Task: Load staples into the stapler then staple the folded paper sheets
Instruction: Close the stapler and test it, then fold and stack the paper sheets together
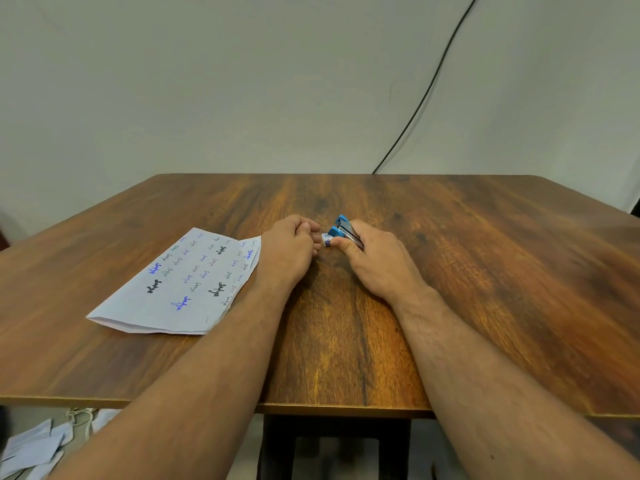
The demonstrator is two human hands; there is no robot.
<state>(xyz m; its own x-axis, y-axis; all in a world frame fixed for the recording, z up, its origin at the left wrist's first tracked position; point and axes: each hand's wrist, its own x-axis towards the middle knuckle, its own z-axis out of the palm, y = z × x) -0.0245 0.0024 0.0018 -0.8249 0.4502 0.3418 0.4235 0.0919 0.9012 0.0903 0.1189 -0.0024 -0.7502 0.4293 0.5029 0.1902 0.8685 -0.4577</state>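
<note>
Right hand [374, 261] grip closed on stapler [346, 230]; left hand [287, 251] curled, contents unclear, overlapping folded paper [180, 282] edge.

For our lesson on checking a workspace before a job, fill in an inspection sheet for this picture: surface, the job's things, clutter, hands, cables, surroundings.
Surface: wooden table, bare over most of its top.
Job's things: blue stapler, held just above the table; small staple box at its near end; folded paper, with handwriting, flat on the left.
Clutter: nothing seen on the table.
Hands: right hand closed on the stapler; left hand curled beside the box, its fingers bent; whether they hold anything cannot be told.
Cables: black cable running down the wall behind the table.
Surroundings: plain wall; loose papers on the floor, lower left.
</note>
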